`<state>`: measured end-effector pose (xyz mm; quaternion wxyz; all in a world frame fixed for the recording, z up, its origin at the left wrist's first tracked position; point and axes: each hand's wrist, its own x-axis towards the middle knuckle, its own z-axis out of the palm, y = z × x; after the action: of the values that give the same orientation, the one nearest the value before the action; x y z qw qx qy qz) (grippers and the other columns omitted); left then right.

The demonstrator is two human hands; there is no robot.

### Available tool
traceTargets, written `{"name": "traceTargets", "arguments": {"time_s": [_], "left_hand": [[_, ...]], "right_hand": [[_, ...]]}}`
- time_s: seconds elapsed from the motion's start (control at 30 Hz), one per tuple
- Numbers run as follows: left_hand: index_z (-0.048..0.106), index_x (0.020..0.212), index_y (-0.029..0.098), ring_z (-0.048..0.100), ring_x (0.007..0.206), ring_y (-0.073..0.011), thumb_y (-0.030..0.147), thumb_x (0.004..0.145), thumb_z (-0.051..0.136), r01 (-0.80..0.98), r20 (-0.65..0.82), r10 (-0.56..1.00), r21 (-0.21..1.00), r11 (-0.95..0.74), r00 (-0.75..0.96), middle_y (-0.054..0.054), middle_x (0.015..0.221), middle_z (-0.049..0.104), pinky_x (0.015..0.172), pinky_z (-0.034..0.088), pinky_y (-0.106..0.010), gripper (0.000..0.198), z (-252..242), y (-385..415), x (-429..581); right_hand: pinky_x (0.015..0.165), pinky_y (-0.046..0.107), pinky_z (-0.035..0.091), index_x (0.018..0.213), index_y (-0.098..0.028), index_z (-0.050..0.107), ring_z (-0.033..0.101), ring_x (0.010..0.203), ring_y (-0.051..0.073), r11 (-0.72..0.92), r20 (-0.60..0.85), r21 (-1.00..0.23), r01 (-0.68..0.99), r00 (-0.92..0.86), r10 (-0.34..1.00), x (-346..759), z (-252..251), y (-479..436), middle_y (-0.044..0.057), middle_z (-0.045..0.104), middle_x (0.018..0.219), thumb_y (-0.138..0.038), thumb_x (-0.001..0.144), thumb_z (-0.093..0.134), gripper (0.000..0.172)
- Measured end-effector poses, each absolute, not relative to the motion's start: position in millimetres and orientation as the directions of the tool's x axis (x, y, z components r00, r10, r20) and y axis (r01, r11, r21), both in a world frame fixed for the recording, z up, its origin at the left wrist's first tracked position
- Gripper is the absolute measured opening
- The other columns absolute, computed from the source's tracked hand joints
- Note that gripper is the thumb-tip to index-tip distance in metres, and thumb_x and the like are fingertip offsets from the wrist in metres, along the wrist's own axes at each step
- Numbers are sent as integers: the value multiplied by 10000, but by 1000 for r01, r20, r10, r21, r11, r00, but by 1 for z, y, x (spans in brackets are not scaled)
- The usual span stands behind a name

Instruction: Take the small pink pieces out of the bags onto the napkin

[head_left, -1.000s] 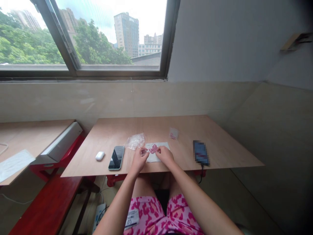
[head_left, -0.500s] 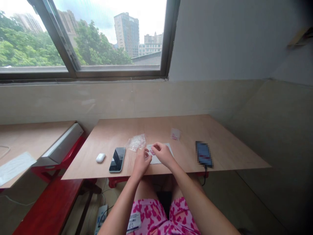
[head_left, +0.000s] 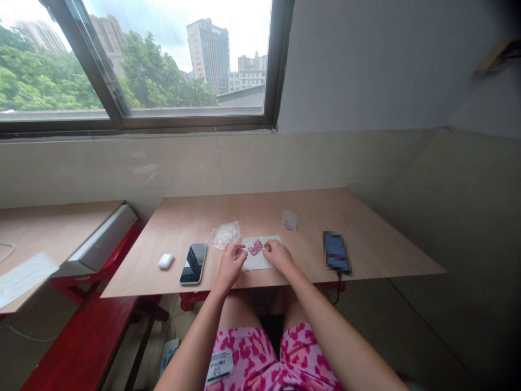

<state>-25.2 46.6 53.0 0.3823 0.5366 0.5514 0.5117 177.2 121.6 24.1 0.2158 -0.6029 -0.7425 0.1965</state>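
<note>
A small heap of pink-red beads [head_left: 255, 247] lies on a white sheet [head_left: 257, 263] near the front of the table. My left hand [head_left: 232, 264] is at the left edge of the sheet, thumb and fingers curled together. Something thin and pale seems to sit at its fingertips, too small to name. On the other side, my right hand [head_left: 279, 255] rests over the sheet with its fingers pinched close to the heap. Whatever is between those fingertips is hidden. A crumpled clear plastic bag [head_left: 225, 234] lies just beyond my left hand.
A small clear bag with pink-red beads [head_left: 290, 221] lies farther back on the wooden table [head_left: 378, 255]. To the left are a phone [head_left: 194, 264] and a white earbud case [head_left: 165, 261]; a cabled phone [head_left: 337, 253] is at the right. A red bench [head_left: 85, 342] stands lower left.
My hands have moved apart. The right one has shifted off the beads to the right, and the left one slightly left, so the heap now shows between them. The view has shifted slightly.
</note>
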Motion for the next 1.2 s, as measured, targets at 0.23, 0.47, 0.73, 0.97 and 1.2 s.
{"name": "traceTargets", "arguments": {"time_s": [0.23,0.47,0.73,0.97,1.2], "left_hand": [[687,991,156,701,848,-233,403,801,752,62,65,991,996,-58,-119,-83,898,721,805,521,-345,318,58,46,-23],[678,988,139,686,810,-213,406,755,794,-105,-34,994,994,23,-108,-79,881,710,756,503,-313,373,56,48,-26],[698,995,149,682,878,-226,384,772,782,29,23,995,999,-20,-95,-99,973,718,805,515,-329,334,65,43,-26],[708,1016,161,691,939,-253,404,811,758,20,73,996,997,-72,-45,-101,982,735,854,529,-364,322,74,39,-24],[705,1103,155,722,931,-268,435,814,770,-102,-37,995,994,27,-97,-116,969,757,825,542,-364,408,65,42,-31]], "right_hand": [[767,244,401,969,-176,715,644,919,197,195,66,-530,825,-189,980,170,23,131,89,731,1032,-223,871,653,124],[720,249,399,825,-176,696,640,823,190,218,75,-595,774,-216,973,169,33,130,80,733,907,-204,834,661,46],[543,227,444,971,-156,665,616,617,146,208,112,-809,550,-203,973,146,85,128,46,719,838,-284,943,408,288],[636,231,484,961,-195,730,666,710,157,434,210,-809,397,-494,844,132,127,106,25,752,860,-262,820,652,175],[778,260,505,997,-161,744,704,872,200,265,139,-726,634,-241,960,169,74,139,85,771,960,-217,880,595,198]]}}
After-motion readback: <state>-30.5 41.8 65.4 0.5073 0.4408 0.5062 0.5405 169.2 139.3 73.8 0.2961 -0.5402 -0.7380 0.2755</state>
